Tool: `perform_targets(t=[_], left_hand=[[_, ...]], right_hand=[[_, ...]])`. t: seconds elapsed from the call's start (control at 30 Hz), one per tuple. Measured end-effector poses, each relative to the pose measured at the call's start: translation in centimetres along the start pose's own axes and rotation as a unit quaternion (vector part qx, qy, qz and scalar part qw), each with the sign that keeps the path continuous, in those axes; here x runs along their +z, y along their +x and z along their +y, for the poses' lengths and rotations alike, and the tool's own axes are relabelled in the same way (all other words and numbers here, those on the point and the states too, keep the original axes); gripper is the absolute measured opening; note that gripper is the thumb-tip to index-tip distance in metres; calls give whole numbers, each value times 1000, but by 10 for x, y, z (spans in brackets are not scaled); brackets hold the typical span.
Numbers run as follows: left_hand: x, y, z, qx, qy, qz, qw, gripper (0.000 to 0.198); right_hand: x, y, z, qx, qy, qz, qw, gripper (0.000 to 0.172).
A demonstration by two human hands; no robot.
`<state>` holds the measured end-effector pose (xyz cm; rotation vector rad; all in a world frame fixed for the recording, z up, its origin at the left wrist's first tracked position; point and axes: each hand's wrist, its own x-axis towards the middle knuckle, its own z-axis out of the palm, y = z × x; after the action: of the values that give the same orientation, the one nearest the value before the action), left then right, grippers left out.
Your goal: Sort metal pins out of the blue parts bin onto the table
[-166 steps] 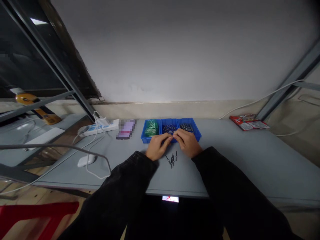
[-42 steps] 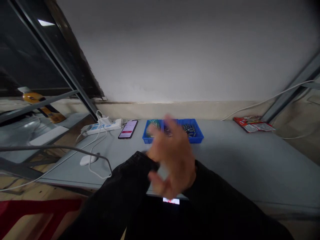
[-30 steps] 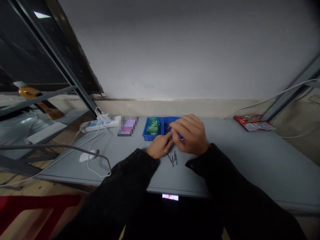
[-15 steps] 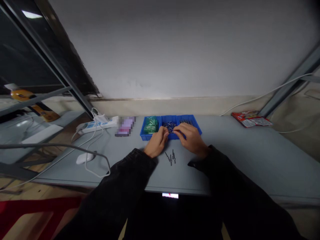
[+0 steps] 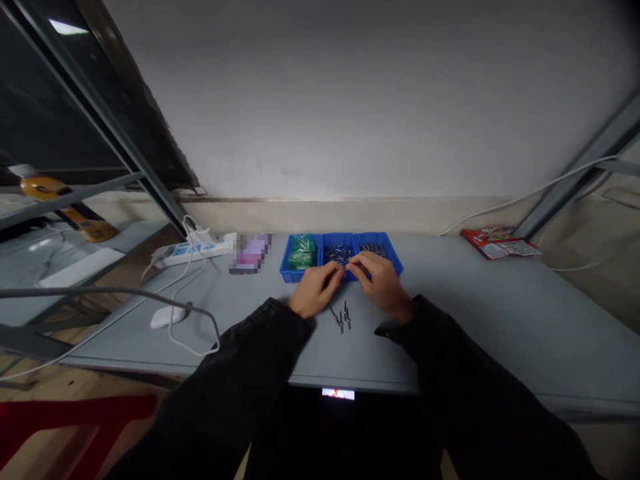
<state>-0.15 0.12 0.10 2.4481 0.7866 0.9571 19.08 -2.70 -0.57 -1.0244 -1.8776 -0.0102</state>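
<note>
Left hand (image 5: pixel 314 291), right hand (image 5: pixel 382 279) pinch closed by middle blue rectangular plastic bin (image 5: pixel 338 237), front edge; can't tell on what. Keep both aligned.

Left of the hands (image 5: pixel 315 291), a white plastic power strip (image 5: pixel 219 247) and a small rounded white object (image 5: pixel 164 317) lie on the grey desk (image 5: pixel 500 320). Farther left are a yellow-and-black bottle with a white cap (image 5: pixel 80 215) and, lower, a red stool (image 5: pixel 80 411). Well right of the hands lies a flat red-and-white packet (image 5: pixel 500 245).
</note>
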Motion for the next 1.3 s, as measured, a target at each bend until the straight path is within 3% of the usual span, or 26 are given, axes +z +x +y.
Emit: perform_targets(t=[0.13, 0.43, 0.57, 0.7, 0.93, 1.03, 1.17, 1.3], left_hand=[[0, 0, 0, -8, 11, 33, 999, 21], [0, 0, 1, -2, 7, 20, 1000, 24], [1, 0, -1, -10, 6, 39, 999, 24], [0, 1, -2, -13, 12, 35, 999, 25], [1, 0, -2, 7, 13, 45, 999, 23], [1, 0, -3, -3, 9, 70, 998, 23], [1, 1, -4, 0, 8, 84, 996, 22], [2, 1, -5, 13, 9, 82, 997, 24]], right_hand=[[0, -1, 0, -4, 12, -21, 1000, 8], [3, -2, 5, -6, -1, -33, 999, 27], [2, -3, 3, 14, 17, -33, 999, 10], [2, -2, 2, 13, 20, -41, 999, 8], [4, -2, 6, 14, 1, -40, 999, 23], [5, -3, 6, 29, 15, -34, 999, 10], [3, -3, 4, 14, 17, -32, 999, 9], [2, 0, 3, 2, 2, -20, 1000, 18]])
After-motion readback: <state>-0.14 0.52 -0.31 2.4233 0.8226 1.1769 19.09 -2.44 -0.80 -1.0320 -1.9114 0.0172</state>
